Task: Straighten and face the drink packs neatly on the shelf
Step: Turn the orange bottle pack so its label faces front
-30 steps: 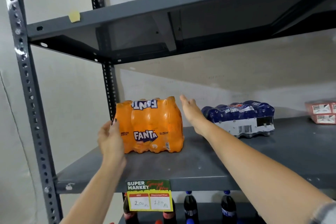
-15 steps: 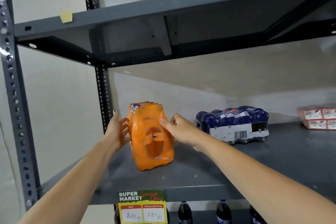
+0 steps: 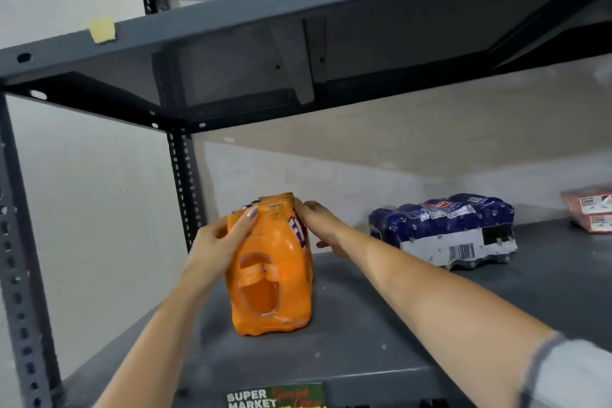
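Note:
An orange shrink-wrapped Fanta pack (image 3: 271,278) stands upright on the grey metal shelf (image 3: 364,341), its narrow end with the torn handle hole turned toward me. My left hand (image 3: 222,242) grips its upper left side, thumb across the front. My right hand (image 3: 323,228) is pressed against its upper right side, fingers behind the pack. A dark blue shrink-wrapped pack (image 3: 443,228) lies further right on the shelf, barcode label facing me, slightly askew.
A red pack (image 3: 589,214) sits at the far right edge of the shelf. The upper shelf (image 3: 298,10) hangs low overhead. A perforated upright post (image 3: 183,189) stands behind the orange pack. A "Super Market" price tag (image 3: 275,396) hangs on the front lip.
The orange pack has been turned from its broad logo face to its narrow end facing me and moved nearer the front. Both hands closed on its sides. The view shifted closer.

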`<state>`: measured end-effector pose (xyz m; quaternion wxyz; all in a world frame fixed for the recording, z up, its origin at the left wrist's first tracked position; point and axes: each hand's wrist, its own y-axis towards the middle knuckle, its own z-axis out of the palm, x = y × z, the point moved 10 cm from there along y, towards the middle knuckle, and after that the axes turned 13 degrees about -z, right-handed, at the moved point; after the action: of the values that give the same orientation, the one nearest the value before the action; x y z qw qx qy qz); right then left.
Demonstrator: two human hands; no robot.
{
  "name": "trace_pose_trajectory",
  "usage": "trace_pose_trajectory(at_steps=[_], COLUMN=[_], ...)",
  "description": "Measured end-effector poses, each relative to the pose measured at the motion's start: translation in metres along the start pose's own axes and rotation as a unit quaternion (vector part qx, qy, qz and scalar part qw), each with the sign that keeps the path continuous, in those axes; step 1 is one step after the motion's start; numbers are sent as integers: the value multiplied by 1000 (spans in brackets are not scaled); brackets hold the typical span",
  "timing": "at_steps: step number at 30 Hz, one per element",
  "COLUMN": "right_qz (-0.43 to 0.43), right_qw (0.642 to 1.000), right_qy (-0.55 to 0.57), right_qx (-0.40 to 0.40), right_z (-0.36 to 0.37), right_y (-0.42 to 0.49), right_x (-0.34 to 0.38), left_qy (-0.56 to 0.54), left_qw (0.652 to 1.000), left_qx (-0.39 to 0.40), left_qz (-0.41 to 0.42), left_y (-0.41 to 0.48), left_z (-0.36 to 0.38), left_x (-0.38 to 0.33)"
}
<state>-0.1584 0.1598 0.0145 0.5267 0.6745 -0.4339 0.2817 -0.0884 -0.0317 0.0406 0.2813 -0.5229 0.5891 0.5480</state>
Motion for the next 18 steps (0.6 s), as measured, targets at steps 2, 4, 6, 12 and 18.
trace_pose_trajectory(at_steps=[2,4,6,12,18], right_qz=[-11,-34,-48,-63,-50], right_qw=[998,996,997,997,982], right_qy=[58,77,59,-47,-184], right_qx=[-4,-18,0,5,-3], right_z=[2,-5,-8,-13,-26], right_y=[5,7,5,3,-10], right_x=[-6,-9,-10,-12,2], left_qy=[-25,-27,-15,-34,-42], left_qw=[999,999,1000,995,974], left_qx=[29,32,19,9,79], left_qz=[-14,-11,-7,-99,-208], left_y=[7,16,26,45,57], left_z=[-2,-11,-21,-36,-24], left_x=[9,13,18,50,60])
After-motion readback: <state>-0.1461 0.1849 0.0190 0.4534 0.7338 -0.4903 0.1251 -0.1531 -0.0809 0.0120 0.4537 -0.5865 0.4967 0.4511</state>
